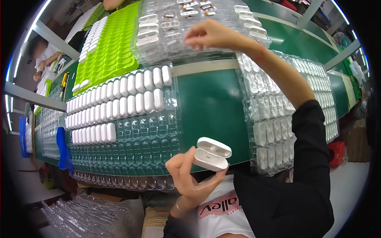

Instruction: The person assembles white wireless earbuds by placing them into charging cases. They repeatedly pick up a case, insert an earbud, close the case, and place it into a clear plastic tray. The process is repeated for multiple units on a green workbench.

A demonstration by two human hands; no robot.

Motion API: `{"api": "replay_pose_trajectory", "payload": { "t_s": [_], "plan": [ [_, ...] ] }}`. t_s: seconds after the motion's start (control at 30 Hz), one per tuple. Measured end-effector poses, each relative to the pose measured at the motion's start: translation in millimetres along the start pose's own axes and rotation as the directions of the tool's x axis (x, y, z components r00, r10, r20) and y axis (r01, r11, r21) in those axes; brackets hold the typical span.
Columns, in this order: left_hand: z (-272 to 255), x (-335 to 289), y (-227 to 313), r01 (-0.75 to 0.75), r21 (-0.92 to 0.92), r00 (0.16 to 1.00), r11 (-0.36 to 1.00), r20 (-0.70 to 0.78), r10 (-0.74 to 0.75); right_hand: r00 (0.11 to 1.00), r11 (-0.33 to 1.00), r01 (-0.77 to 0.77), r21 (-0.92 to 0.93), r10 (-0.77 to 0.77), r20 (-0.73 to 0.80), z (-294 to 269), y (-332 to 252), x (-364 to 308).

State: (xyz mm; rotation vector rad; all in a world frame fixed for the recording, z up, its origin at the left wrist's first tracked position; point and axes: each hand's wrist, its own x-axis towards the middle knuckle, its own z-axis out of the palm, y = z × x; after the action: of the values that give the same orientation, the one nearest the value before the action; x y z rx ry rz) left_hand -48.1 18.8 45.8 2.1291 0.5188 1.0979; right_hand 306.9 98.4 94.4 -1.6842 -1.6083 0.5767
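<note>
On the green table (208,107), white cases (110,110) are nested in a clear tray (149,139); beside it, an open case (210,159) is pinched by the left hand (192,176); how the right hand (210,35) grips cannot be told.

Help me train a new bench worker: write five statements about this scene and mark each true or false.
1. The left grip holds a small white case. True.
2. Its lid is shut. False: it is swung open.
3. The case is held two-handed. False: the right grip is over the clear trays, apart from the case.
4. The bright green tray is left of those clear trays. True.
5. The long blue object lies right of the case. False: it lies to the left.
</note>
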Motion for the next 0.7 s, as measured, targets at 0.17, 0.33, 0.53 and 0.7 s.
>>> {"api": "replay_pose_trajectory", "payload": {
  "t_s": [0.17, 0.33, 0.53, 0.7],
  "plan": [
    [-7, 1, -8, -0.01, 0.011, 0.997, 1.0, 0.074, 0.009, 0.95, 0.803, 0.028, -0.595, -0.206, -0.233, -21, 70, 126],
    [-13, 4, -13, 0.009, 0.028, 0.997, 1.0, 0.081, -0.011, 0.998, 0.789, -0.011, -0.615, -0.029, -0.056, -18, 43, 154],
    [-11, 7, -22, 0.03, 0.003, 0.996, 1.0, 0.08, -0.03, 0.988, 0.703, -0.05, -0.709, -0.07, -0.139, 2, 51, 156],
    [-15, 5, -17, 0.038, -0.022, 0.996, 0.999, 0.084, -0.036, 0.97, 0.952, -0.061, -0.299, -0.014, -0.243, -23, 60, 132]
  ]
}}
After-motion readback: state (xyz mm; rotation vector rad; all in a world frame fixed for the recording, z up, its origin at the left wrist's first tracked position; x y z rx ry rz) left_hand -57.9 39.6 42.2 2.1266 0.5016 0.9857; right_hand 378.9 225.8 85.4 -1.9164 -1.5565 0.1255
